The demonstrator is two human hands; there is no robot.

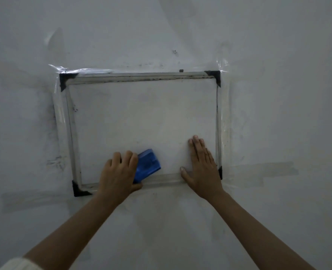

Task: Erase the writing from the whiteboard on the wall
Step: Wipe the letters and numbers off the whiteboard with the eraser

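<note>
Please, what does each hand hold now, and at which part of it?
The left hand holds the blue eraser by its lower left end, against the whiteboard. The right hand holds nothing; it lies flat, open, on the board's lower right corner.

Whiteboard (pixel 141 117) on wall (pixel 278 94). Left hand (pixel 116 172) on eraser (pixel 148 164) at board's lower edge, left of centre. Right hand (pixel 203 168) flat on lower right corner, apart from eraser.

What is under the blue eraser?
The blue eraser lies against the whiteboard, low near its bottom edge, held by the left hand. Whether any writing is under it cannot be seen.
</note>
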